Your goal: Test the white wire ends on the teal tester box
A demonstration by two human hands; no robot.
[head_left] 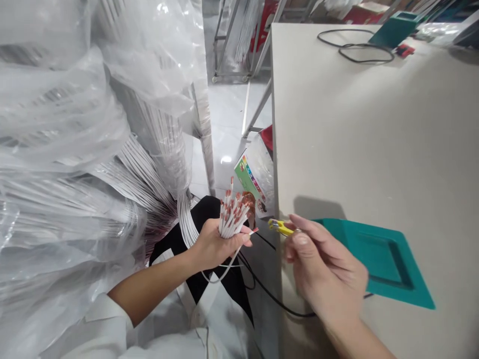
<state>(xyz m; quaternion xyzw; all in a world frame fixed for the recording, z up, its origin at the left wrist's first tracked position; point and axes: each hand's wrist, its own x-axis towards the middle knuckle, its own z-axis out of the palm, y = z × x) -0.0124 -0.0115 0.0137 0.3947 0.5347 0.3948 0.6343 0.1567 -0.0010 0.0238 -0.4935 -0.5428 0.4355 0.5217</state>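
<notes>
My left hand (pixel 219 248) is closed around a bundle of white cables (pixel 234 219) whose upright ends show reddish tips. One cable end (pixel 253 232) sticks out sideways between thumb and fingers, pointing right, and its length loops below the hand. To the right, my right hand (pixel 318 264) pinches a small yellow tool (pixel 280 227) with a metal part at its tip. That tip is a short gap away from the single cable end. Its rear part is hidden by my fingers. A teal flat tray (pixel 377 259) lies on the table beside my right hand.
Large bundles of white cables in clear plastic (pixel 63 209) fill the left. The pale table (pixel 355 139) spans the right. At its back are a teal box (pixel 396 30) and a black cord (pixel 366 61). A printed bag (pixel 252 174) and metal racks (pixel 230 45) stand beyond.
</notes>
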